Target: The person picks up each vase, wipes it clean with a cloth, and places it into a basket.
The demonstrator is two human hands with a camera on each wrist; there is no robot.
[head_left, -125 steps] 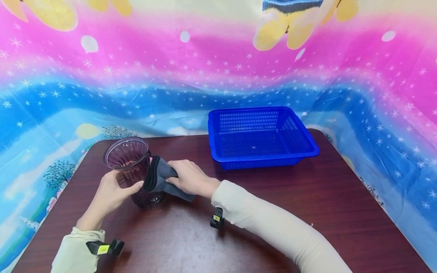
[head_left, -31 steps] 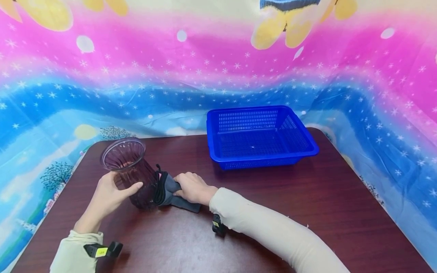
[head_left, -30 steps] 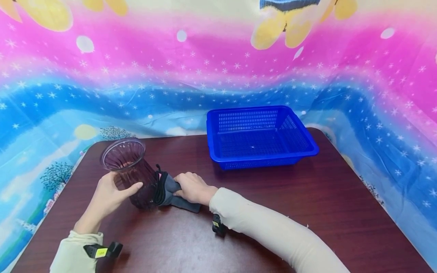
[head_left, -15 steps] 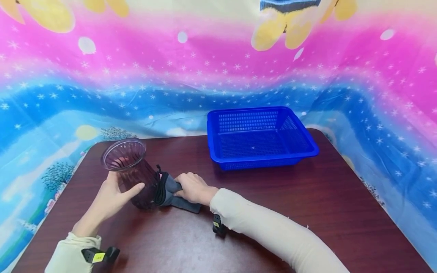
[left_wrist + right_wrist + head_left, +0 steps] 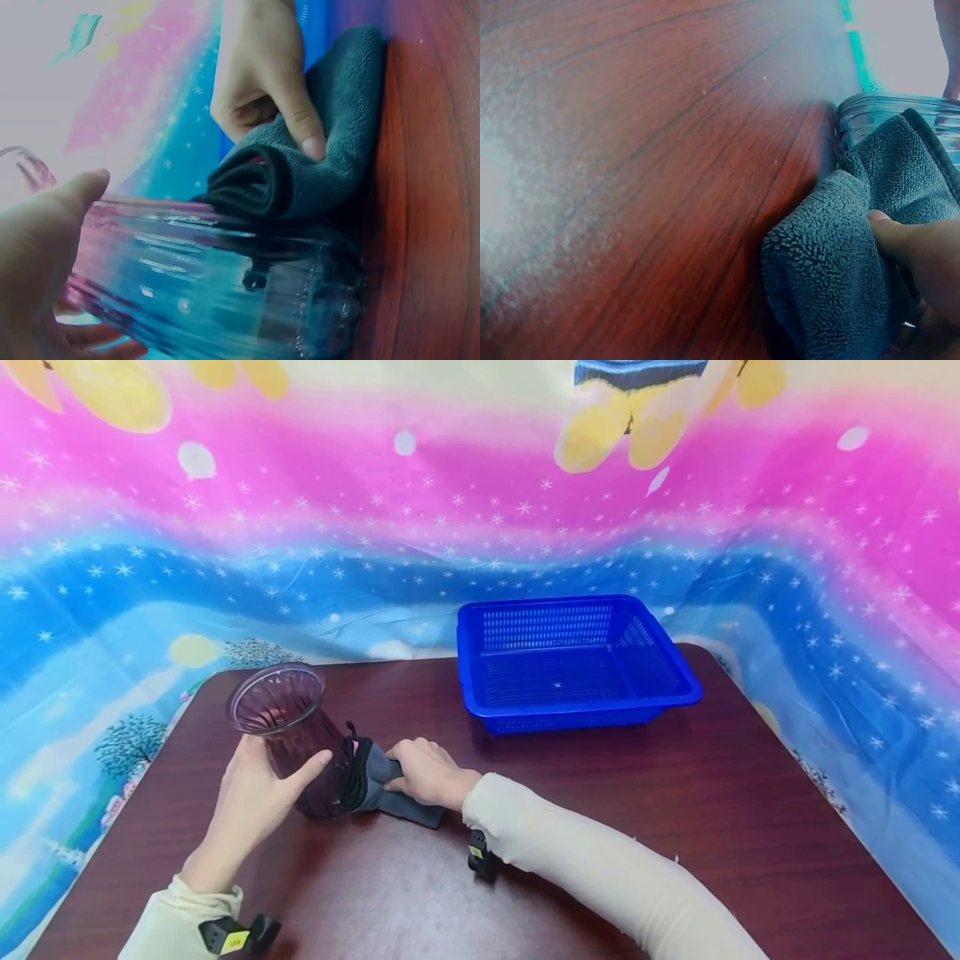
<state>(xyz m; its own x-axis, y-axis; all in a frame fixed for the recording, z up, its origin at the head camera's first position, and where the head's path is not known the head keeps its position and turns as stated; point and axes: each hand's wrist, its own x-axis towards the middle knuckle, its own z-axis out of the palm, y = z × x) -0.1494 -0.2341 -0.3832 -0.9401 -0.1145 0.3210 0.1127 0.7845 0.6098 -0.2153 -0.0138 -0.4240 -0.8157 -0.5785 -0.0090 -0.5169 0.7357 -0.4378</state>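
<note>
A purple-tinted, ribbed glass vase (image 5: pixel 288 697) with a flared rim stands at the left of the table. My left hand (image 5: pixel 251 802) grips its side, thumb in front and fingers round the back, where the vase partly hides them. In the left wrist view the fingertips show below the clear glass (image 5: pixel 225 277). My right hand (image 5: pixel 427 771) pinches a folded grey towel (image 5: pixel 405 807) with black edging, pressed against the lower right side of the vase. The pile of the towel (image 5: pixel 825 262) shows close up in the right wrist view, one loose end hanging down to the table.
A blue perforated plastic basket (image 5: pixel 577 702) stands at the back right of the dark red wooden table (image 5: pixel 570 827). Behind the table hangs a colourful snowflake-patterned cloth (image 5: pixel 420 543). Black cameras are strapped at both wrists.
The towel has slid down from the vase's middle to its lower side with my right hand. My left hand has since shifted slightly to the right on the glass.
</note>
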